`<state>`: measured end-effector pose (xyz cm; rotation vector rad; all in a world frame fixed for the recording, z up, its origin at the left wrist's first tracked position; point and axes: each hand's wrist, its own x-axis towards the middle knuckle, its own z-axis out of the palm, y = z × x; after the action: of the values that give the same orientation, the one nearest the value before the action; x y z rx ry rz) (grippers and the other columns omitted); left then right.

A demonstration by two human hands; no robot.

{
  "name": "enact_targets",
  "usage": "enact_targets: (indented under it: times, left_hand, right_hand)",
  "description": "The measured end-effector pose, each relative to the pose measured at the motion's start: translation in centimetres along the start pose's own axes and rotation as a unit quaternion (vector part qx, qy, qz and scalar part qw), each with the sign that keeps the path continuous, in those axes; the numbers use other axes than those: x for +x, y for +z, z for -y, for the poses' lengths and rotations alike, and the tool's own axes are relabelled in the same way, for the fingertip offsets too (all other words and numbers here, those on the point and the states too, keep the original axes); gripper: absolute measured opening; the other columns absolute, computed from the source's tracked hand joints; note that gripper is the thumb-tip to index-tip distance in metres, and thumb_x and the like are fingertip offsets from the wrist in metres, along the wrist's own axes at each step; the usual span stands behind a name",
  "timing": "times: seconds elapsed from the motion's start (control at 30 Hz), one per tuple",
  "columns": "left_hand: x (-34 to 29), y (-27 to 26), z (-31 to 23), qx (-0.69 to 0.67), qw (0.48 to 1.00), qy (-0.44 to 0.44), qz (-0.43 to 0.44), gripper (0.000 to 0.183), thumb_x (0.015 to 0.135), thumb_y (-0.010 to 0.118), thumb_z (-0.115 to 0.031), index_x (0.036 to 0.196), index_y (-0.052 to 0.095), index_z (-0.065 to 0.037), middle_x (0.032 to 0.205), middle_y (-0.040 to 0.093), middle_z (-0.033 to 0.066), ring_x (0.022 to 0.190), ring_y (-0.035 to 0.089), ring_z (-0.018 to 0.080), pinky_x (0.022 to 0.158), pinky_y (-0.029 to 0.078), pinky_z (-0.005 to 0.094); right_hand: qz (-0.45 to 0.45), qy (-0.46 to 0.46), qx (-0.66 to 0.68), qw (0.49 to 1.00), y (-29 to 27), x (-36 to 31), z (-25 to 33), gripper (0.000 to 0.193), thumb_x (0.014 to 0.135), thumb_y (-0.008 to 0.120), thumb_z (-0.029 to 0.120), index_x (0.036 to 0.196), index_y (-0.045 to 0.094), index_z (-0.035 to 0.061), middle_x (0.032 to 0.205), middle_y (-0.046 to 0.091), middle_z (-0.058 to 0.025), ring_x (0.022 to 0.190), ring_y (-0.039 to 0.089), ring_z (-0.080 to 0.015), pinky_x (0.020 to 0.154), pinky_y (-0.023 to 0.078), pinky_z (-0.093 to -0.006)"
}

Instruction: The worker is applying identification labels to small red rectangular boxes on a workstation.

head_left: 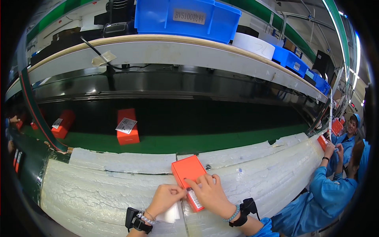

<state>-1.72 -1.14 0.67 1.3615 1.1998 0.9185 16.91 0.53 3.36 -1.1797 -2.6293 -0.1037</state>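
Observation:
An orange-red box [188, 168] lies on the bench in front of me, turned slightly, with a white printed label [194, 198] on its near part. My right hand [211, 194] is on the box from the right, its thumb across the top and bent fingers at the right edge. Close by on the left, my left hand [167, 198] is closed in a pinch beside the label. What sits between its fingertips is too small to make out. Under that hand lie thin white sheets [172, 213], partly covered by it.
Beyond the bench [106, 185], covered in wrinkled clear film, runs a green conveyor belt [166, 143] carrying orange-red boxes [128, 136] with white papers on top. A shelf [158, 49] above holds blue bins [185, 19]. Co-workers [331, 193] in blue sit at the right, handling a box.

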Motion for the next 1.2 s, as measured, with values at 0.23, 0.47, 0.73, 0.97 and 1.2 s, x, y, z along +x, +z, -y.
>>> enact_targets:
  times: [0.23, 0.47, 0.73, 0.97, 1.2]
  left_hand:
    - [0.2, -3.0, -0.7, -0.146, 0.947, 0.094, -0.270, 0.037, 0.093, 0.050, -0.020, 0.064, 0.061, 0.000, 0.051, 0.047, -0.0045, 0.049, 0.035, 0.0009, 0.046, 0.026, 0.0210]
    - [-0.1, -5.8, -0.4, -0.251, 0.897, 0.090, -0.352, 0.047, 0.097, 0.043, -0.032, 0.060, 0.053, -0.005, 0.046, 0.029, -0.0083, 0.043, 0.024, 0.0027, 0.043, 0.018, 0.0230]
    - [-0.6, -6.2, -0.4, -0.281, 0.888, 0.066, -0.357, 0.043, 0.096, 0.042, -0.032, 0.064, 0.054, -0.007, 0.046, 0.030, -0.0080, 0.042, 0.024, 0.0040, 0.042, 0.019, 0.0227]
    - [-0.3, -5.2, -0.6, -0.278, 0.913, 0.015, -0.298, 0.043, 0.097, 0.040, -0.031, 0.066, 0.056, -0.007, 0.049, 0.027, -0.0098, 0.044, 0.023, 0.0025, 0.042, 0.016, 0.0228]
    - [0.3, -5.0, 0.9, -0.223, 0.919, 0.046, -0.322, 0.048, 0.098, 0.038, -0.030, 0.064, 0.058, -0.002, 0.052, 0.029, -0.0098, 0.048, 0.021, 0.0024, 0.046, 0.014, 0.0243]
  right_hand:
    - [-0.160, 0.071, -0.090, 0.980, 1.2, 2.2, -4.1, 0.036, 0.082, 0.056, 0.013, 0.118, 0.055, 0.0114, 0.115, 0.049, -0.0120, 0.114, 0.042, -0.0318, 0.098, 0.028, -0.0561]
    - [-0.049, -0.151, 0.129, 0.979, 1.1, 1.8, 0.1, 0.025, 0.087, 0.054, 0.026, 0.109, 0.060, 0.0149, 0.123, 0.052, -0.0048, 0.125, 0.038, -0.0289, 0.106, 0.022, -0.0553]
    - [-0.029, 0.074, 0.076, 0.994, 0.1, -3.0, -10.2, 0.019, 0.076, 0.061, 0.020, 0.094, 0.064, 0.0144, 0.111, 0.054, -0.0061, 0.121, 0.039, -0.0350, 0.106, 0.019, -0.0580]
    - [-0.075, 0.157, -0.168, 0.970, -0.2, -3.7, -16.1, 0.026, 0.071, 0.065, 0.010, 0.098, 0.065, 0.0120, 0.109, 0.055, -0.0090, 0.116, 0.044, -0.0328, 0.103, 0.023, -0.0603]
    - [-0.087, -0.002, 0.119, 0.989, 3.7, 11.3, -6.4, 0.049, 0.078, 0.064, 0.019, 0.124, 0.049, 0.0124, 0.120, 0.047, -0.0121, 0.109, 0.046, -0.0319, 0.092, 0.038, -0.0456]
